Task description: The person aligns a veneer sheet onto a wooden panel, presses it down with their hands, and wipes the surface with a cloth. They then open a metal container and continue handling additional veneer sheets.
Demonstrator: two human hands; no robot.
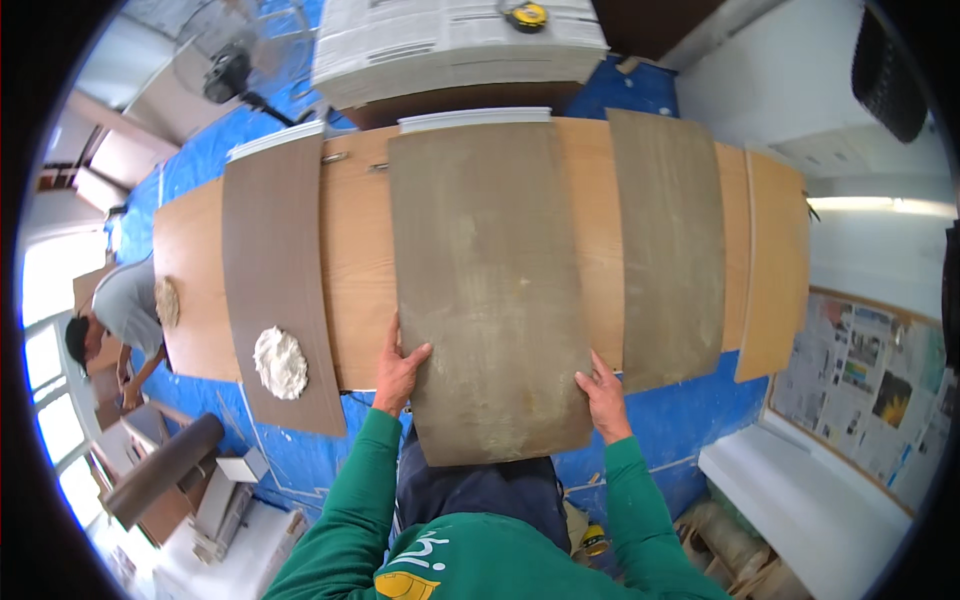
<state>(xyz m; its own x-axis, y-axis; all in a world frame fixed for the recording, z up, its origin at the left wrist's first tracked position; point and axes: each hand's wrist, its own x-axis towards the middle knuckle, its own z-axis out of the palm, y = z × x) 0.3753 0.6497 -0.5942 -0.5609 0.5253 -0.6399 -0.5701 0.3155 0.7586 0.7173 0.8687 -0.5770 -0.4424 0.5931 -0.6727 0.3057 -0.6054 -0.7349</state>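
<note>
A long grey-brown sheet (pixel 490 290) with pale smears on its face lies across the wooden table, its near end jutting past the table edge above my lap. My left hand (pixel 398 375) grips its left edge, thumb on top and fingers partly hidden. On the opposite edge my right hand (pixel 603 398) pinches the sheet the same way, slightly nearer to me. A darker brown panel (pixel 275 250) lies to the left, bearing a crumpled white wad (pixel 280 363). To the right rests a second smeared grey-brown sheet (pixel 668 250).
The wooden table (pixel 355 250) stands above blue floor sheeting (pixel 290 440). A tape measure (pixel 526 16) sits on the white-covered stack (pixel 450 45) behind. At far left a person (pixel 130 310) bends over. A dark roll (pixel 165 467) leans at lower left; a fan (pixel 230 75) stands behind.
</note>
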